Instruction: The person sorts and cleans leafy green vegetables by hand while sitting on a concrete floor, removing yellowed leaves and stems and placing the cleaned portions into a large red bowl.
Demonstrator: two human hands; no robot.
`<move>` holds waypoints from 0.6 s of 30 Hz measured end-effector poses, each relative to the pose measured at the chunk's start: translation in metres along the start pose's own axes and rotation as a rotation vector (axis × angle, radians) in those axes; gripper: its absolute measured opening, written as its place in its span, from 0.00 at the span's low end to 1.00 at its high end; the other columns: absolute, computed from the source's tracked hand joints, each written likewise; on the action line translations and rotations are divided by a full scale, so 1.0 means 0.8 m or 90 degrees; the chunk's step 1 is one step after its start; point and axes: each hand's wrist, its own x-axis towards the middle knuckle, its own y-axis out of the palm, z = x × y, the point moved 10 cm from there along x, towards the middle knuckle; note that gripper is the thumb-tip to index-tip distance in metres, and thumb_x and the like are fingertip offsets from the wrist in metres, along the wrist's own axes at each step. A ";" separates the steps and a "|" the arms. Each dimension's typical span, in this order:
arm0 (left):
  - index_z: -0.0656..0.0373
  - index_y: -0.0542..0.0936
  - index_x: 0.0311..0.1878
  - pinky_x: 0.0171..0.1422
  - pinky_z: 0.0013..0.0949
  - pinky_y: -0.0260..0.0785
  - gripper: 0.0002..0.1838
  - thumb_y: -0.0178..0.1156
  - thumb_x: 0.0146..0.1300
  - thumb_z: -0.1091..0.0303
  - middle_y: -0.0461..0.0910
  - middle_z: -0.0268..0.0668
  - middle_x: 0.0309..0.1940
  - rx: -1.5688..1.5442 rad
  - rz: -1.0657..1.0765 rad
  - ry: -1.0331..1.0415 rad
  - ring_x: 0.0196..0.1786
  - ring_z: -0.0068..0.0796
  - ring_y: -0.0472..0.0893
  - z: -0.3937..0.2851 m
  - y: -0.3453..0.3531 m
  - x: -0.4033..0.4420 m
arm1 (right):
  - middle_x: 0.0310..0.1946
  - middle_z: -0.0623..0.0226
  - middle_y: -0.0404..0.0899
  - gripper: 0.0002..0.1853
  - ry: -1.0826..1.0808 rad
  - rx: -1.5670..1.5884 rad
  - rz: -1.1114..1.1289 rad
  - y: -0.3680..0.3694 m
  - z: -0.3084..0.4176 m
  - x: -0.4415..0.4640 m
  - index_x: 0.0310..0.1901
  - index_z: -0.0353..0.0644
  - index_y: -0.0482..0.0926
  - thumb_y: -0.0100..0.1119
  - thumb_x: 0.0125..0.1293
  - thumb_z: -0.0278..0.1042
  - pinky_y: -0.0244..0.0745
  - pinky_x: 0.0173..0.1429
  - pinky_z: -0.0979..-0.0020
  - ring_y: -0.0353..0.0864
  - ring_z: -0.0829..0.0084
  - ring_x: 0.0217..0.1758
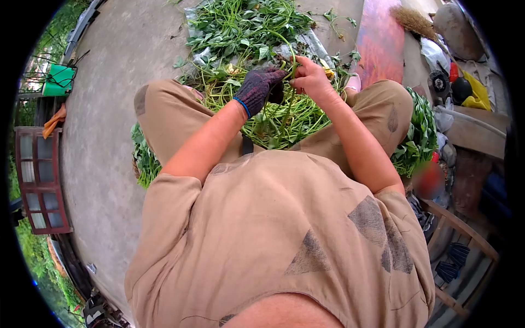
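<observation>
"Where is the green stem [293,52]?"

"Upper centre of the frame, over heaped greens [284,123]; the gloved left hand [259,89] and bare right hand [315,82] each pinch it, grip narrow."

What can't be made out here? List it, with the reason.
All in the head view:
- Gloved left hand: its exact grip, hidden by its own curled fingers.
- Leafy pile: its far end, cut off by the top edge.
- Pale sheet: mostly hidden under the greens.
- Pink shoe on the right: partly hidden by the trouser leg.
- Reddish shape at right: too blurred to name.
</observation>
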 end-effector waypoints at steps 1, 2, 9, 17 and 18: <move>0.59 0.81 0.44 0.34 0.35 0.76 0.10 0.58 0.67 0.64 0.82 0.36 0.31 0.021 -0.016 -0.031 0.30 0.33 0.83 -0.011 0.005 -0.007 | 0.23 0.69 0.76 0.36 -0.009 -0.001 -0.006 0.000 0.003 -0.001 0.65 0.34 0.65 0.60 0.50 0.12 0.68 0.25 0.75 0.72 0.78 0.22; 0.58 0.82 0.43 0.35 0.35 0.75 0.10 0.58 0.67 0.64 0.82 0.37 0.31 0.043 -0.032 -0.062 0.30 0.34 0.82 -0.014 0.005 -0.011 | 0.23 0.69 0.76 0.37 -0.019 -0.002 -0.012 0.001 0.004 -0.001 0.66 0.35 0.65 0.60 0.50 0.12 0.68 0.25 0.75 0.71 0.78 0.22; 0.56 0.85 0.38 0.33 0.38 0.72 0.10 0.61 0.60 0.61 0.82 0.41 0.28 0.774 -0.259 0.310 0.26 0.36 0.80 -0.055 -0.080 0.026 | 0.20 0.73 0.71 0.41 -0.040 0.091 0.020 0.005 0.025 -0.016 0.68 0.39 0.65 0.58 0.47 0.11 0.66 0.24 0.77 0.71 0.80 0.20; 0.61 0.81 0.42 0.42 0.30 0.78 0.10 0.58 0.67 0.64 0.84 0.38 0.32 -0.077 0.002 -0.028 0.32 0.28 0.84 0.018 0.005 -0.012 | 0.26 0.76 0.74 0.24 -0.063 0.130 -0.035 -0.019 0.013 -0.003 0.57 0.40 0.77 0.61 0.57 0.18 0.65 0.23 0.83 0.71 0.85 0.23; 0.62 0.81 0.44 0.41 0.30 0.78 0.11 0.57 0.68 0.64 0.84 0.38 0.32 -0.138 0.039 -0.053 0.32 0.28 0.83 0.018 0.027 -0.024 | 0.29 0.76 0.76 0.19 -0.076 0.117 -0.036 -0.019 0.012 0.001 0.53 0.40 0.80 0.61 0.59 0.19 0.68 0.24 0.83 0.73 0.85 0.25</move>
